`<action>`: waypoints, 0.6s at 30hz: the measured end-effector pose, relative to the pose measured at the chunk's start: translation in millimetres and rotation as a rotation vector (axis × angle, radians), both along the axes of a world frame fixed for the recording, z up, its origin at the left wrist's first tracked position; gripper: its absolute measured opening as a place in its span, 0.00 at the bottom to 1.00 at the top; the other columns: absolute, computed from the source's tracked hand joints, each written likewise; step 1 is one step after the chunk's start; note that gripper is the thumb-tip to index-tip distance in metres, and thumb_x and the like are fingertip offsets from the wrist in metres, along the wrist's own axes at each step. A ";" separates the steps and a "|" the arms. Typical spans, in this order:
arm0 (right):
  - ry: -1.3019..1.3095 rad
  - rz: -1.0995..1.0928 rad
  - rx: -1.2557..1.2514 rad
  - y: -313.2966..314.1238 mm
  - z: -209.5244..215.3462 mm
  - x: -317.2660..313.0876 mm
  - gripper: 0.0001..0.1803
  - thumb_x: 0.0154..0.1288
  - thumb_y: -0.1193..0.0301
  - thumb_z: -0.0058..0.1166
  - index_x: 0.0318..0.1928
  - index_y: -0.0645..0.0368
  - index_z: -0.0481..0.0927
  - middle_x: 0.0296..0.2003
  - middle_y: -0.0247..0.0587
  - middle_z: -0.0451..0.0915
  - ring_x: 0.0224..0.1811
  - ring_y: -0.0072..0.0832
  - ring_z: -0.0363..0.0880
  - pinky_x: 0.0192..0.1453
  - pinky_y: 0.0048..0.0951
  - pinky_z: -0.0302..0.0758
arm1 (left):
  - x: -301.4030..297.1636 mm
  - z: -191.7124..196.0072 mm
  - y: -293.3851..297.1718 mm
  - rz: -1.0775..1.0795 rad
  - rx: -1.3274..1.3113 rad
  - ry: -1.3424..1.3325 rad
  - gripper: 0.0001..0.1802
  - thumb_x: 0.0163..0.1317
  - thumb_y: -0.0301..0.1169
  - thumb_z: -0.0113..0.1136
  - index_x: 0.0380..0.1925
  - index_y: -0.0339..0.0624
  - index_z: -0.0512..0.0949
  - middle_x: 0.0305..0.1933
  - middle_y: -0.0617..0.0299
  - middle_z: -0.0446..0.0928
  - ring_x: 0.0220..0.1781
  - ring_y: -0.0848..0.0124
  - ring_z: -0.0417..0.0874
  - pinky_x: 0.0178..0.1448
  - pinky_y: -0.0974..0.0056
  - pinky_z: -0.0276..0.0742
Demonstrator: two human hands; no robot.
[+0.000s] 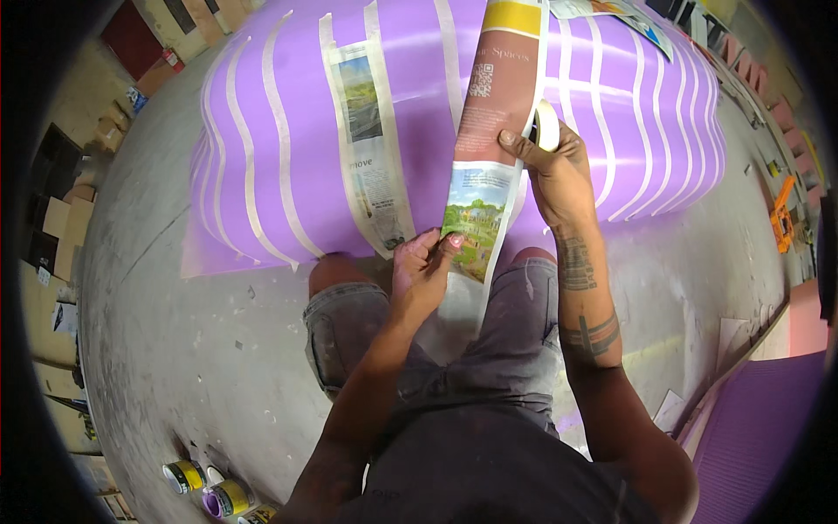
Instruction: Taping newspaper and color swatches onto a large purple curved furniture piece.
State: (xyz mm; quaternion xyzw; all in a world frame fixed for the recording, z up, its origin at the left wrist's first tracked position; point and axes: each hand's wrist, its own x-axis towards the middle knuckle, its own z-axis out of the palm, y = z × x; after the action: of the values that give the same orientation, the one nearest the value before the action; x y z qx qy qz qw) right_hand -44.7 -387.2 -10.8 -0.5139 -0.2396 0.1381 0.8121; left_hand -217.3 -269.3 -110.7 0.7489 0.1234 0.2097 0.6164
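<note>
Dark cloth of the person's shirt [497, 472] lies nearest, with worn grey shorts [471, 375] beyond it and pale, scuffed floor [236, 349] on both sides. Paint cans [229, 499] stand at lower left; a ribbed purple piece [764, 437] fills the lower right. Ahead of the knees spreads a large, glossy purple form [415, 105], striped lengthwise with pale tape lines [281, 131]. One printed strip [353, 96] lies taped down on its left half, and loose sheets [611, 13] rest on its far side. Farther off are boxes [65, 218] along the left, an orange object [782, 214] on the right and a red extinguisher [173, 59] at the far left.

The left hand [423, 271], fingers curled, pinches the lower left edge of a long printed paper [493, 113], upright before the purple form. Farther up, the right hand [559, 170] grips its right edge, thumb on the front, with a tape roll [547, 125] at the fingers.
</note>
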 end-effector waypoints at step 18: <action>0.200 -0.120 0.213 -16.2 -11.7 30.9 0.17 0.66 0.82 0.64 0.55 0.65 0.79 0.47 0.42 0.86 0.51 0.31 0.85 0.61 0.33 0.81 | -11.9 -27.2 20.3 -0.033 -0.074 0.092 0.11 0.72 0.29 0.65 0.46 0.29 0.85 0.39 0.67 0.85 0.41 0.81 0.78 0.49 0.72 0.75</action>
State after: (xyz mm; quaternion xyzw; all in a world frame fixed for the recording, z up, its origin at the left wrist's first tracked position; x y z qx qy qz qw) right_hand -13.9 -403.4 -22.5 -0.4219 -0.1396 0.1136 0.8886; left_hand -229.1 -249.0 -137.9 0.7363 0.1469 0.1600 0.6409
